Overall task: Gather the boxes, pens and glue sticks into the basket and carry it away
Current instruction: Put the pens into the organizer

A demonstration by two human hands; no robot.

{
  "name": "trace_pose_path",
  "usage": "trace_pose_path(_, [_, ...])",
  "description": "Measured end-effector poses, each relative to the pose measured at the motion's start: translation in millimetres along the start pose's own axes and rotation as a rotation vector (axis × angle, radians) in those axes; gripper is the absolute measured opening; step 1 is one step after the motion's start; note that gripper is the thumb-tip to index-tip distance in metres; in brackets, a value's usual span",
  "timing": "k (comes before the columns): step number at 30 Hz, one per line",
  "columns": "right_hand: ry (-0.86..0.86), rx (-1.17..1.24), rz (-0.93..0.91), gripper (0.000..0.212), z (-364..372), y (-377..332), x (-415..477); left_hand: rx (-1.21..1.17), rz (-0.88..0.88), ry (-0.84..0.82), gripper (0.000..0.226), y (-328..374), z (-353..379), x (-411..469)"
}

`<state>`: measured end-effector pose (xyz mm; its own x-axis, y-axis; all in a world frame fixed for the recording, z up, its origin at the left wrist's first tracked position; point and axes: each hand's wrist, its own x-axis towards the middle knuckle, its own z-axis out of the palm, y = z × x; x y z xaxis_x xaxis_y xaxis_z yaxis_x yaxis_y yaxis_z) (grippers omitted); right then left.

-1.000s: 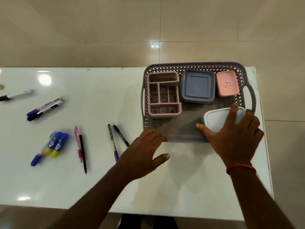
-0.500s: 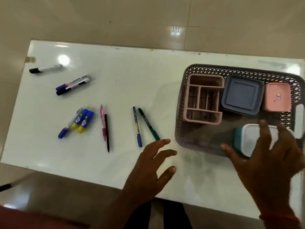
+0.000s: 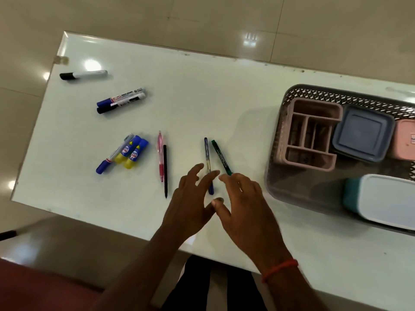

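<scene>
1. Left hand (image 3: 190, 203): left of the basket (image 3: 272, 176), above the table (image 3: 202, 97). Grip apart, fingers spread, holding nothing, over the blue pen (image 3: 207, 158).
2. Right hand (image 3: 247, 212): between the left hand and the basket. Grip apart and empty, one fingertip at the near end of the green pen (image 3: 220, 157). Contact with either pen cannot be told.
3. Teal box (image 3: 386, 203): in the basket, near right.
4. Pink pen (image 3: 160, 153) and black pen (image 3: 165, 171): side by side, further left of the basket.
5. Glue sticks (image 3: 132, 151), with a blue marker (image 3: 112, 157) beside them: further left again.
6. Organizer (image 3: 307, 135), grey box (image 3: 363, 135), pink box (image 3: 404, 140): far row in the basket.
7. Paired markers (image 3: 121, 102) and black-capped marker (image 3: 83, 75): far left of the basket.
</scene>
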<state>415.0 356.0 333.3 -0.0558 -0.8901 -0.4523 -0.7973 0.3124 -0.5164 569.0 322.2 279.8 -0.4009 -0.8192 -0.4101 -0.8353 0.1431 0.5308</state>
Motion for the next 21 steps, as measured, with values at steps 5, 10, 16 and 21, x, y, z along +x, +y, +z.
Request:
trace_pose_path(5, [-0.030,-0.101,0.067,0.052,7.9,7.7,30.6,0.031,0.011,0.037,0.065,1.0,2.0,10.2])
trace_pose_path(10, [0.085,-0.137,0.088,0.051,20.9,15.5,52.8,0.068,-0.022,0.106,0.053,-6.5,7.3,15.6])
trace_pose_path(16, [0.136,-0.139,0.124,0.062,26.0,7.1,60.6,0.054,-0.076,0.154,0.034,-10.9,6.4,23.7])
trace_pose_path(21, [0.164,0.008,0.125,0.058,11.0,0.5,48.9,-0.150,-0.157,0.261,0.021,-4.0,-7.0,22.7])
